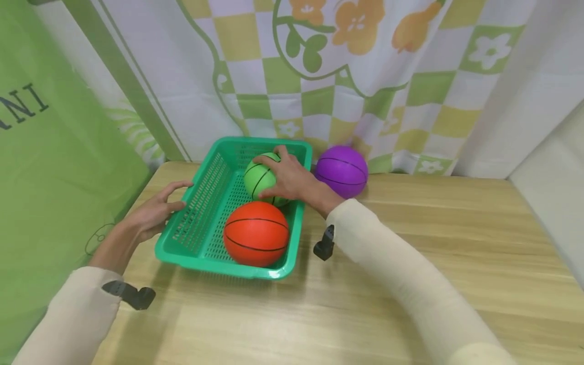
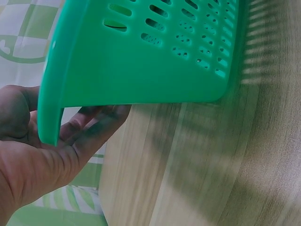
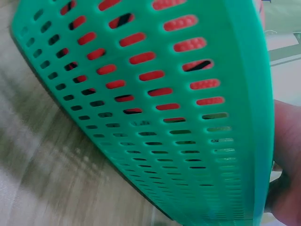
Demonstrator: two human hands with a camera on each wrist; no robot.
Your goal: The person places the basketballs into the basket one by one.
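Grips the green ball [image 1: 259, 178] from above with the right hand [image 1: 289, 175], clamped firmly, fingers over the far side and thumb along the near side. Sits, thus held, inside the green basket [image 1: 214, 267], toward its far right corner and close to its right edge. Being round, points no particular way; shows black seams running slantwise, from upper right to lower left in the head view.

Touches the basket's left edge about midway along with the left hand [image 1: 157, 210], thumb and forefinger apart. Reaches beneath the rim with loosely bent fingers in the left wrist view; cannot tell of any firm hold there.

Stands, as a basket, open side up near the far left corner of the table [image 1: 255, 324], long axis running from the table's far edge toward the near one, near end slanting slightly left.

Holds also a red ball [image 1: 256, 234] in the basket's near right corner, seams running roughly crosswise; shows red through the slots in the right wrist view. Cannot tell of contact between red and green.

Rests outside, on the table, just beside the basket's far right corner: a purple ball [image 1: 342, 170], partly behind the right forearm, below the checked curtain [image 1: 319, 101]
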